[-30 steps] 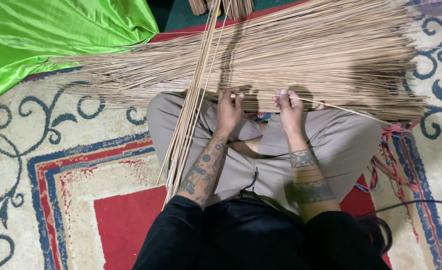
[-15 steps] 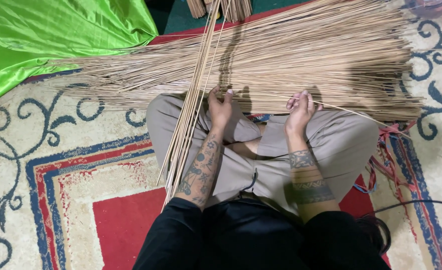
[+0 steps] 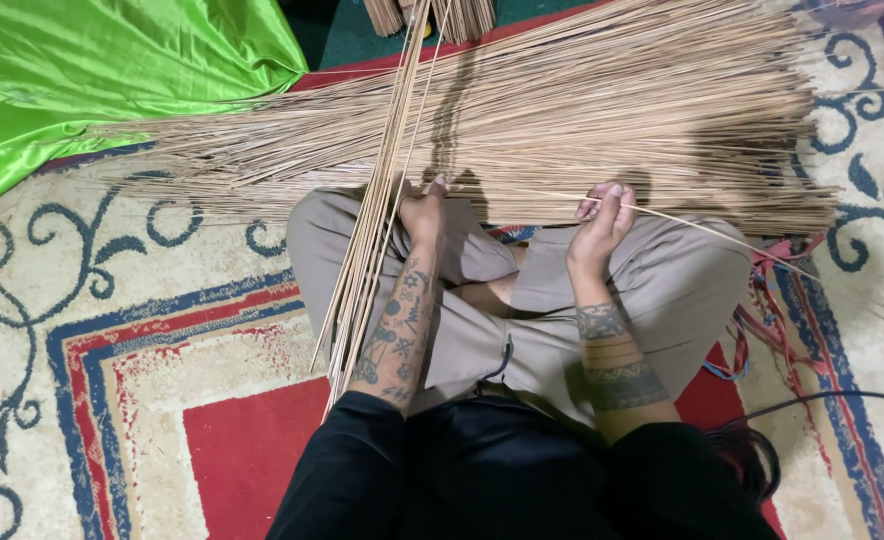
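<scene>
My right hand (image 3: 602, 225) pinches one stick (image 3: 722, 236) running rightward off the pile (image 3: 562, 120); my left hand (image 3: 424, 215) grips the upright bundle (image 3: 382, 200).

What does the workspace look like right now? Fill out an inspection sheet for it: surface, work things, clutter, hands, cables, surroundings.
Surface: patterned carpet in cream, blue and red; the person sits cross-legged on it.
Work things: wide pile of thin sticks lying crosswise in front of the knees; narrow bundle of sticks running lengthwise past the left knee.
Clutter: red and blue straps by the right knee.
Hands: left hand rests against the narrow bundle; right hand pinches a single stick drawn out to the right.
Cables: black cable on the carpet at the right.
Surroundings: shiny green cloth at upper left; more stick bundles at the top edge.
</scene>
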